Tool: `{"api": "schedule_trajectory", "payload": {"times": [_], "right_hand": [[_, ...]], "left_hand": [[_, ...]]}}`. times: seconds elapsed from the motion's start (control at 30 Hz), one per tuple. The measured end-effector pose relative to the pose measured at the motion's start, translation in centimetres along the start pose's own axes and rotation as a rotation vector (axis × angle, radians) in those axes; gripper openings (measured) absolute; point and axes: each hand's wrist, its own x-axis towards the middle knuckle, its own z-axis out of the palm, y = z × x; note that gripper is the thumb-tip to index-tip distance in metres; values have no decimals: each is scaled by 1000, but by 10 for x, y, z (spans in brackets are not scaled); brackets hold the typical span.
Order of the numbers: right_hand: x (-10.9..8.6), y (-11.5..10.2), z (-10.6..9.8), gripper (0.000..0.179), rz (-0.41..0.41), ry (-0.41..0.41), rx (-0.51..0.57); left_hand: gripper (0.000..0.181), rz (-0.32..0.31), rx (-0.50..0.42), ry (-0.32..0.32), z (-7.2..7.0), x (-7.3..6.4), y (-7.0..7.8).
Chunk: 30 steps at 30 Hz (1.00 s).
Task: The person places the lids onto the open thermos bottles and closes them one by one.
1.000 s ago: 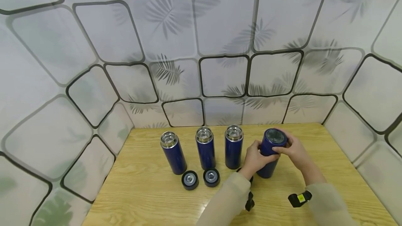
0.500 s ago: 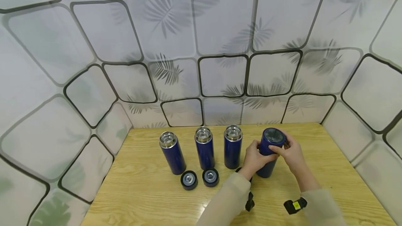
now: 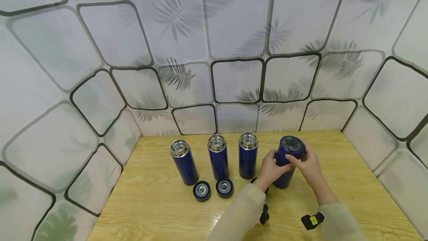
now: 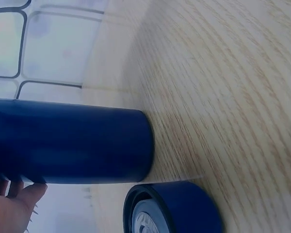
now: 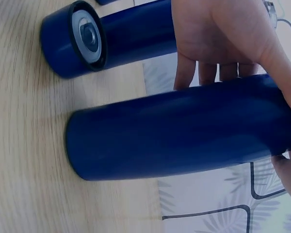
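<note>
A dark blue thermos bottle (image 3: 285,177) stands upright on the table at the right, its lid (image 3: 291,144) on top. My left hand (image 3: 271,168) grips the body from the left, thumb across the near side. Higher up, my right hand (image 3: 309,163) holds the lid from the right, fingers curled behind it and thumb in front. In the right wrist view the left hand (image 5: 223,34) has its fingertips along the bottle (image 5: 174,131). A loose lid (image 5: 72,41) lies beside it; my left wrist mostly hides that lid in the head view.
Three uncapped blue bottles, the left one (image 3: 185,164), the middle one (image 3: 219,163) and the right one (image 3: 248,159), stand in a row with steel rims. Two upturned lids, one (image 3: 202,191) left of the other (image 3: 224,188), lie before them. Patterned curtain (image 3: 237,81) encloses the wooden table (image 3: 160,215).
My right hand has turned slightly about the lid, its wrist and forearm shifting left. My left hand keeps its grip on the bottle, which stays in place.
</note>
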Motion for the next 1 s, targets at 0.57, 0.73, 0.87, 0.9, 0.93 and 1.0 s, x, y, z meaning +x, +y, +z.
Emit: {"api": "schedule_trajectory", "payload": {"times": [0.57,0.73,0.87,0.9,0.93,1.0], "right_hand": [[-12,15,-3,66,17,-28,-163],[-14,17,-3,67,27,-24,-179],[-15,16,-3,68,48,-24,-195],[-15,16,-3,69,54,-23,-197],[-14,16,-2,69,60,-23,-201],[-14,15,-2,69,69,-23,-203]], "left_hand": [[46,-116,-69,-55,-10,-8,-7],[44,-126,-77,-57,-10,-9,-8],[42,-136,-84,-46,-10,-9,-8],[42,-138,-85,-43,-10,-9,-8],[42,-137,-89,-42,-10,-9,-8],[42,-133,-98,-40,-10,-9,-8]]}}
